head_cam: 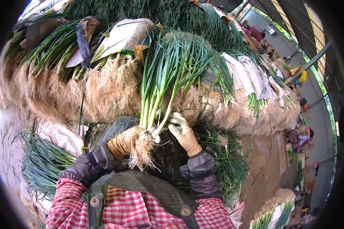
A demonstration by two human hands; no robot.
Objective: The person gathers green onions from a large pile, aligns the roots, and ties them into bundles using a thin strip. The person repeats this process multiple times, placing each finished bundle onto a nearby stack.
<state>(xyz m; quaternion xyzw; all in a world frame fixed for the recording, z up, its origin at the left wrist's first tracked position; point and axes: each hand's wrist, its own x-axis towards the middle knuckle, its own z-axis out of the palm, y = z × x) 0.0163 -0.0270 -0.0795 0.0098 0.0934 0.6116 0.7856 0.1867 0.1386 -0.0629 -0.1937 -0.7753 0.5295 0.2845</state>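
My gloved left hand (pixel 127 141) grips a small bunch of green onions (pixel 153 108) low on the white stalks. Pale roots (pixel 143 156) hang below its fingers, and the long leaves spread away from me onto the pile. To the right of the bunch, my gloved right hand (pixel 186 138) is raised with its fingers apart, nothing visible in it. One stalk (pixel 166 114) leans out from the bunch towards those fingertips; whether they touch is unclear. Under both hands lies a dark apron (pixel 169 154) over my lap, strewn with root bits.
A long heap of onions with dense tan roots (pixel 111 88) stretches across in front, partly under paper sheets (pixel 126 34). Loose onions lie at left (pixel 46 163) and right (pixel 229 160). Beyond the brown floor (pixel 263 160), a person (pixel 299 138) sits at far right.
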